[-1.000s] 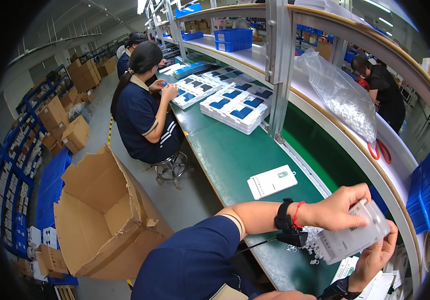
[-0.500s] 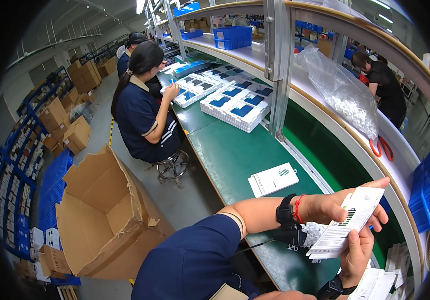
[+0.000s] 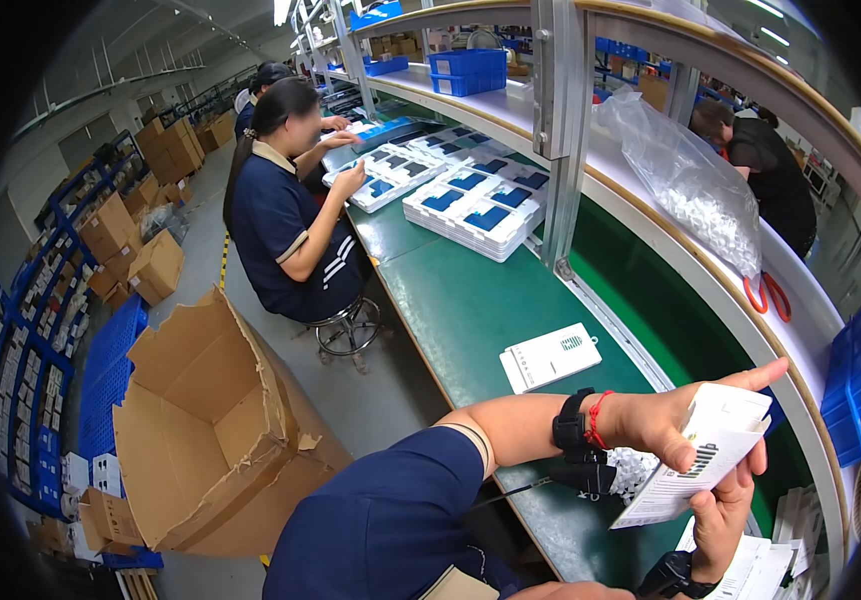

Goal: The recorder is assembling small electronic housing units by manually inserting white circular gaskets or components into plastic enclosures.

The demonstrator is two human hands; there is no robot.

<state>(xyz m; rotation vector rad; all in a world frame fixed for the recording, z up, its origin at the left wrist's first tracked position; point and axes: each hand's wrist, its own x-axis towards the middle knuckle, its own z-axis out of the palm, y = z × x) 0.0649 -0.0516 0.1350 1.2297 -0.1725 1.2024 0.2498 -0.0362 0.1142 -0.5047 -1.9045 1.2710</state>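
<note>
My left hand grips a thin white printed carton, thumb across its front and forefinger stretched out past its upper end. The carton looks partly spread, with layers standing apart at that end. My right hand is at the carton's lower right edge, its fingers bent against it and partly hidden behind it. Another white carton with a hang tab lies flat on the green bench ahead. Small white pieces are heaped beside my left wrist. White printed sheets or flat cartons lie under and beside my right hand.
A torn-open cardboard box stands on the floor at left. Stacked white trays sit farther along the bench near a seated co-worker. The shelf at right carries a bag of white pieces, red-handled scissors and a blue bin.
The held carton has spread from flat, its upper end now showing separate layers. My right thumb has come off its front face. The seated co-worker's head and hands have shifted.
</note>
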